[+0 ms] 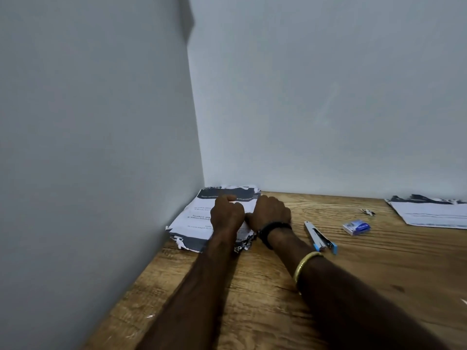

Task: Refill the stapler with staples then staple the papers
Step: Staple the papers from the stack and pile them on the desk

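Head view: left hand (227, 215) and right hand (271, 209) curl onto the papers (199, 213) in the corner; whether they pinch sheets, I cannot tell. Stapler (319, 236) lies apart near the staple box (356, 226), so refilling and stapling look not yet done

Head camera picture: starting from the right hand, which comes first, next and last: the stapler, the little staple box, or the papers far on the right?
From the right hand:
1. stapler, just to its right.
2. staple box, further right, past the stapler.
3. far papers, at the picture's right edge.
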